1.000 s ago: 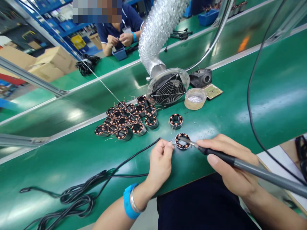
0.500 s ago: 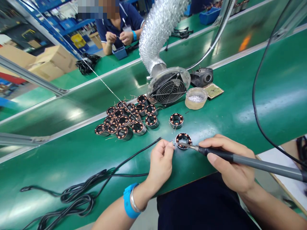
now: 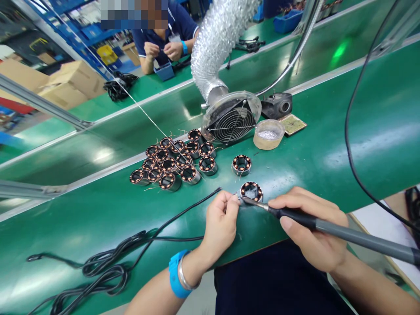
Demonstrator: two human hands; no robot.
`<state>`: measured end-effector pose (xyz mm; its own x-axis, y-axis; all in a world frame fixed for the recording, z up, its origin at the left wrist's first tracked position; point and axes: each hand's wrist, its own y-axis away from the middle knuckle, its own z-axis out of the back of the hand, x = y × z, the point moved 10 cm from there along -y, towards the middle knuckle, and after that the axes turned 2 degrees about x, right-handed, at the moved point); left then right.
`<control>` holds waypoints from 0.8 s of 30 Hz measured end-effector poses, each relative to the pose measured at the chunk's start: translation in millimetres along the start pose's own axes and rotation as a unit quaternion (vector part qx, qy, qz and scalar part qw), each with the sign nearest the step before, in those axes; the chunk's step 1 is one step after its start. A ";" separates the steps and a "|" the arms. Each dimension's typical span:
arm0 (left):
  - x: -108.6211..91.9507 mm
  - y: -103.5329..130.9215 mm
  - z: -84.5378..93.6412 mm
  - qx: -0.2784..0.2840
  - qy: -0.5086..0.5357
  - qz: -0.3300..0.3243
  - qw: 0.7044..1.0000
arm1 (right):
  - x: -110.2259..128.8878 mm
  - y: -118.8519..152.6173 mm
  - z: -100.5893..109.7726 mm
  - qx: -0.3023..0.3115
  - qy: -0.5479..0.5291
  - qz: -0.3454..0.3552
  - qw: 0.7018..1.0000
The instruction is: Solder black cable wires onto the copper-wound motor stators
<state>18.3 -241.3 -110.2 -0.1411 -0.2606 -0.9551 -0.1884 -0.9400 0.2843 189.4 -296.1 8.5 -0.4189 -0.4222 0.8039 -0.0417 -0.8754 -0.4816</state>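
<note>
My right hand (image 3: 316, 227) grips a soldering iron (image 3: 300, 218) with a black and grey handle. Its metal tip reaches the left front rim of a ring-shaped motor stator (image 3: 252, 192) with copper windings. Close by that tip, my left hand (image 3: 221, 221) is closed in a pinch on a thin wire (image 3: 239, 197) at the stator's left side. A black cable (image 3: 183, 239) runs in under the left hand from the left. Another stator (image 3: 242, 165) stands just behind the one at the iron. Faint smoke shows within the front stator.
Several stators (image 3: 169, 181) are grouped at the back left. Behind them stands a fume extractor fan (image 3: 231, 124) on a silver duct (image 3: 210, 52). A solder cup (image 3: 269, 134) and a sponge (image 3: 293, 124) lie beside it. Coiled cables (image 3: 108, 280) cover the left front. A co-worker (image 3: 164, 48) sits opposite.
The soldering iron's tip has shifted slightly left and down, from over the stator's ring to its left edge by the wire. My left hand stays almost in place.
</note>
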 end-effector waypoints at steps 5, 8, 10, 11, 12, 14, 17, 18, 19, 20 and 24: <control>-1.2 -0.3 -1.8 0.015 -0.011 -0.010 1.000 | 14.9 3.4 -3.8 0.000 0.003 0.051 0.999; 0.7 -0.7 -1.3 0.014 -0.016 -0.006 1.000 | 18.6 3.3 -4.2 0.002 0.002 0.063 0.998; 1.9 -0.8 -1.0 0.012 -0.015 -0.003 1.000 | 19.6 1.7 -1.5 -0.003 0.003 0.063 0.998; 2.2 -0.7 -1.0 0.012 -0.015 -0.004 1.000 | 20.1 0.7 -0.2 -0.004 0.007 0.062 0.998; 2.3 -0.7 -1.2 0.013 -0.015 -0.005 1.000 | 20.5 -0.2 0.9 -0.003 0.012 0.061 0.998; 1.9 -0.5 -1.7 0.017 -0.019 -0.010 1.000 | 20.7 -1.2 2.8 -0.002 0.019 0.059 0.998; 1.3 0.0 -2.3 0.022 -0.026 -0.017 0.999 | 19.4 -0.2 4.9 -0.005 0.018 0.058 0.998; 1.2 0.0 -2.2 0.022 -0.027 -0.018 0.999 | 18.6 0.4 5.2 -0.007 0.018 0.057 0.998; 0.9 0.1 -2.2 0.022 -0.027 -0.018 0.999 | 17.8 1.0 5.1 -0.007 0.017 0.056 0.998; 0.5 0.1 -2.4 0.022 -0.026 -0.018 0.999 | 17.0 1.5 4.8 -0.006 0.017 0.054 0.998; -1.6 -0.3 -3.2 0.023 -0.018 -0.015 0.999 | 15.6 1.1 5.1 -0.008 0.020 0.047 0.999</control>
<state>21.7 -241.4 -109.0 -0.1697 -0.2244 -0.9596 -0.2363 -0.9360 0.2607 187.4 -304.9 22.3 -0.4584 -0.4927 0.7397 -0.0139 -0.8282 -0.5603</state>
